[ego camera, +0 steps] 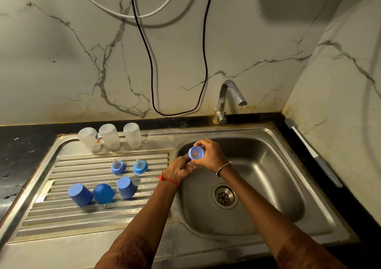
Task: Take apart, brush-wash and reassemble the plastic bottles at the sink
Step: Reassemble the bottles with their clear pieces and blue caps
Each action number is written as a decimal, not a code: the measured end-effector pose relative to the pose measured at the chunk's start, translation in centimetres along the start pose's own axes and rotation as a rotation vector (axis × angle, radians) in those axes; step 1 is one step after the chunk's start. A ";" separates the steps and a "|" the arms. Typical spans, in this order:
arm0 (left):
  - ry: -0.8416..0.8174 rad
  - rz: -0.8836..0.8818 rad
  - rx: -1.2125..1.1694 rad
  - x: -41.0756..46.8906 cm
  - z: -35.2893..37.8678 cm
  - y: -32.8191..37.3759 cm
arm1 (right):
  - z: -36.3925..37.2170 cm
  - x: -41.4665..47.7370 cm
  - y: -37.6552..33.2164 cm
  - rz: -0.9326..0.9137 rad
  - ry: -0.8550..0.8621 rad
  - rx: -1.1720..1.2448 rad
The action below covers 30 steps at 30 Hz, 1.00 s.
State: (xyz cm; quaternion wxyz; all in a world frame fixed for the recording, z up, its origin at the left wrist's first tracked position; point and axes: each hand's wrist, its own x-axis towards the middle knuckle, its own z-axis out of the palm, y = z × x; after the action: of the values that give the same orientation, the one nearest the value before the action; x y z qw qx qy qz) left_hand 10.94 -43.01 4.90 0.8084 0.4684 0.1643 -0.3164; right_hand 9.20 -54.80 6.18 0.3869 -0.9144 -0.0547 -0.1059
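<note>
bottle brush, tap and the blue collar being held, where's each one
bottle brush (305,143): head view, on its white shaft.
tap (222,97): head view, on its upright neck.
blue collar (196,153): head view, on its open inner face.

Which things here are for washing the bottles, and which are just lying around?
For the job: three clear bottles, three blue caps, two teat rings, the blue ring gripped by the right hand, bottle brush, tap, sink.
Just there: black cable, white cable on the wall.
</note>
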 end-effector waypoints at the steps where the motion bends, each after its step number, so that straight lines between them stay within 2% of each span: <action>1: -0.002 -0.014 -0.043 -0.1 -0.1 0.1 | 0.0 0.0 0.1 -0.003 0.004 0.001; 8: -0.064 -0.030 -0.240 -0.5 -0.1 0.0 | -0.1 0.1 0.1 -0.027 -0.017 -0.013; 14: 0.111 -0.021 -0.115 0.8 0.1 0.3 | 0.6 -0.1 0.3 -0.034 -0.067 -0.051; 20: 0.163 0.033 -0.022 1.2 0.1 -0.1 | 1.4 -0.4 0.2 -0.051 -0.059 -0.080; 25: 0.328 0.112 0.033 1.5 0.2 -0.2 | 2.2 -0.7 0.1 -0.060 -0.068 -0.093; 30: 0.229 0.056 0.066 0.7 -0.3 -0.8 | 2.4 -0.8 0.3 -0.082 -0.094 -0.103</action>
State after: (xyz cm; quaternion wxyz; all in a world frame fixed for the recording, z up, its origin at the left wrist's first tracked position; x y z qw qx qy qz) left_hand 10.91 -43.30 3.85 0.7770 0.5322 0.2319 -0.2432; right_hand 8.84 -53.30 4.11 0.3315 -0.9341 -0.1046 -0.0816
